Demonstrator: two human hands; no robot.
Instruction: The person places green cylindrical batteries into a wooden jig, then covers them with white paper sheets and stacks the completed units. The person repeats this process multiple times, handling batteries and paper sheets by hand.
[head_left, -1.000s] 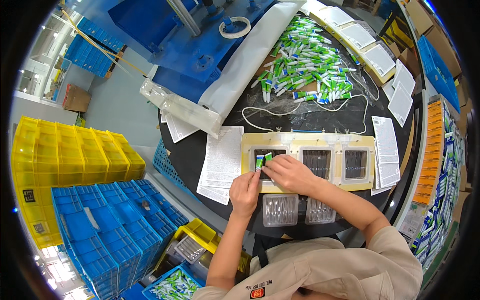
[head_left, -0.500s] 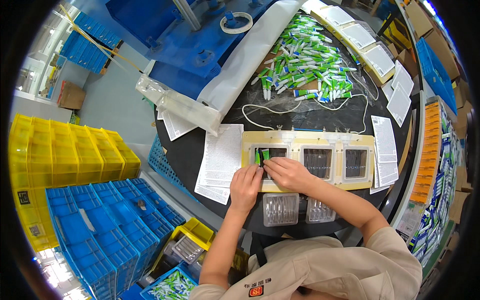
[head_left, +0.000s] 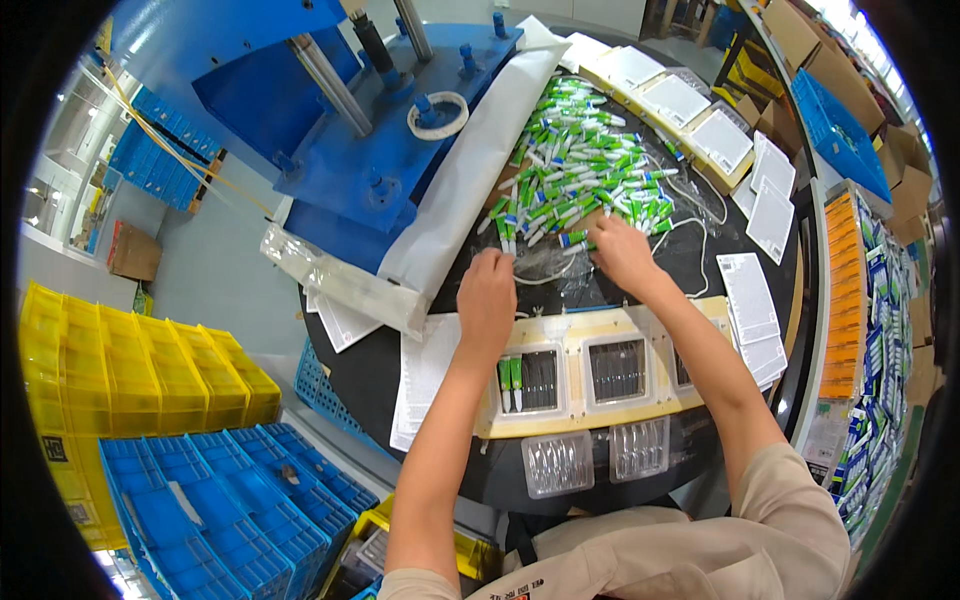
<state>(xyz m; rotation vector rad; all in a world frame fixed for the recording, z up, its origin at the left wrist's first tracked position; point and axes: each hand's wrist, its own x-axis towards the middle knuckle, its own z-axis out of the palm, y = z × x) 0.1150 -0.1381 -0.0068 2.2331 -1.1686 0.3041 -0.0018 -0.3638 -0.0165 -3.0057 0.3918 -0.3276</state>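
Note:
Green-and-white small tubes with pointed white caps lie in a heap [head_left: 585, 150] on the black table. My left hand [head_left: 487, 300] is at the heap's near left edge, fingers curled together beside the tube tips; whatever they hold is hidden. My right hand [head_left: 625, 255] reaches into the near edge of the heap, its fingers bent down among the tubes, and their grip is hidden. Closer to me lies a cream fixture board [head_left: 570, 328] with windows holding clear moulded trays. Two tubes [head_left: 511, 382] lie side by side, caps toward me, in its left window.
Two clear blister trays [head_left: 558, 466] lie before the board. Printed cards [head_left: 748, 300] flank it. A white cable [head_left: 704, 255] runs behind it. A blue press [head_left: 350, 150] and a clear plastic roll [head_left: 340, 280] stand at left, above stacked blue crates [head_left: 215, 500].
Both hands have left the board's left window and moved away from me to the tube heap. Two tubes now lie in that window. The view has shifted, so the board appears lower.

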